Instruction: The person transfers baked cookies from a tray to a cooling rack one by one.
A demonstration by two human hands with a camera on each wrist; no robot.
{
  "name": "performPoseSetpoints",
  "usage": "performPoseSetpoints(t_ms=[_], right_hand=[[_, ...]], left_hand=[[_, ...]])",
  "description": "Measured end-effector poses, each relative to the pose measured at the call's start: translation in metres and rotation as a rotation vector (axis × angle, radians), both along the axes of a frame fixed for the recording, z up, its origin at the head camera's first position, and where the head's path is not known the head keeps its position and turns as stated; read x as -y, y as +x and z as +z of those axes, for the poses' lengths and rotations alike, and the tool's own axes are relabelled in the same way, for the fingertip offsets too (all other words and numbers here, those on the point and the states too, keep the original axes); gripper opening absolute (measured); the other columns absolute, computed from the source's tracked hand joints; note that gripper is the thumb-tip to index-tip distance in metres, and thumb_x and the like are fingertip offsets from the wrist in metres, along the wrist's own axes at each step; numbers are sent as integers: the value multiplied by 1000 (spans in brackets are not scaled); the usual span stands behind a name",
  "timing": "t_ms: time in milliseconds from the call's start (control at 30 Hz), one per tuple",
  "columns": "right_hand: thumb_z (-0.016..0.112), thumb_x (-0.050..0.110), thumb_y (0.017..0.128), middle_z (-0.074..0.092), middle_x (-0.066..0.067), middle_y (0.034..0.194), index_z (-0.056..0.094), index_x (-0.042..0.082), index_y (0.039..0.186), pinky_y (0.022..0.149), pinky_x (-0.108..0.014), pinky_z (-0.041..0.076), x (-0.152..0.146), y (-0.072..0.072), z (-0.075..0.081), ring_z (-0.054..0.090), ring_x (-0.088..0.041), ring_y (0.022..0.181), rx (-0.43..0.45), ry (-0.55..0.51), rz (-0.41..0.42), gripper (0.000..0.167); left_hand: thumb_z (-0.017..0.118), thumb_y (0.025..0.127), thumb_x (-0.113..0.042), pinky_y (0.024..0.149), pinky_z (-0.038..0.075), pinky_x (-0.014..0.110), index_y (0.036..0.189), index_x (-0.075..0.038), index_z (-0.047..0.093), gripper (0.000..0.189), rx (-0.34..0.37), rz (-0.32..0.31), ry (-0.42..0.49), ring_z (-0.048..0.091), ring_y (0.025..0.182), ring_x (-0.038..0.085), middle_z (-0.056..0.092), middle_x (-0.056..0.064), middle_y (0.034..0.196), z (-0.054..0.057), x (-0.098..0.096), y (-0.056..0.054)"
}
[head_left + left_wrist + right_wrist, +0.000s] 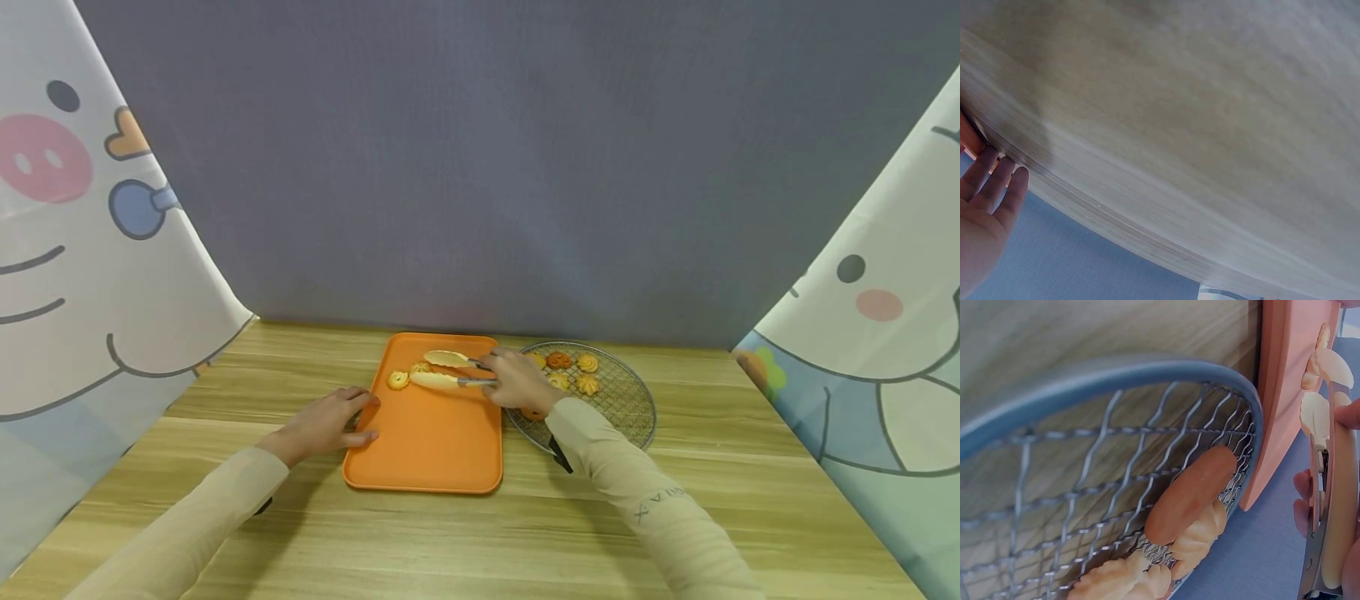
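My right hand [522,381] holds a pair of tongs [437,381] with cream-coloured tips and metal arms. The tips are spread apart over the upper part of an orange tray [427,442]. Close to them on the tray lie a ring-shaped cookie [398,380] and another cookie [422,367], partly covered by the tongs. My left hand [322,423] rests at the tray's left edge, fingers and thumb extended; its fingertips [1007,164] meet the orange rim in the left wrist view.
A round wire rack [633,404] stands right beside the tray. It bears several cookies, among them a swirled one [587,384] and a brown one [558,360]; my right forearm crosses over it. A grey panel [480,167] rises behind the wooden table [420,542].
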State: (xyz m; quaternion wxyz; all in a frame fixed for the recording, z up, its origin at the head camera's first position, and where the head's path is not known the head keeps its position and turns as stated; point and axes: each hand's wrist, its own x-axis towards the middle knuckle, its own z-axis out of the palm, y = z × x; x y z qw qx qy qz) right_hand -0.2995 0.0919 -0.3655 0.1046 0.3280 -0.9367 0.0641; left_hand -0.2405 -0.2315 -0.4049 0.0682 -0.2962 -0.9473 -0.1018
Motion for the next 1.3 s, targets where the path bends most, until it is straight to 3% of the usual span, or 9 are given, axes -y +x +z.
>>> performPoseSetpoints(t_ms=[467, 933, 1300], right_hand=[[62, 24, 82, 60, -2, 100, 60, 13, 121, 59, -25, 44, 9, -4, -1, 57, -14, 80, 58, 21, -56, 40], [60, 23, 83, 60, -2, 100, 60, 12, 120, 59, -25, 44, 10, -4, 1, 57, -15, 80, 52, 32, -43, 39], [58, 21, 83, 62, -5, 106, 60, 10, 120, 56, -25, 42, 4, -2, 6, 55, -12, 70, 24, 11, -27, 38]], left_hand=[[62, 82, -44, 86, 47, 48, 119, -7, 57, 52, -3, -8, 5, 56, 106, 34, 56, 17, 119, -2, 1, -1], [62, 83, -44, 86, 47, 48, 119, -8, 57, 52, -5, -12, 10, 56, 106, 33, 56, 16, 119, -3, 2, -2], [62, 83, -44, 85, 48, 47, 118, -8, 57, 50, -13, -24, 20, 56, 105, 32, 57, 15, 118, -5, 4, -4]])
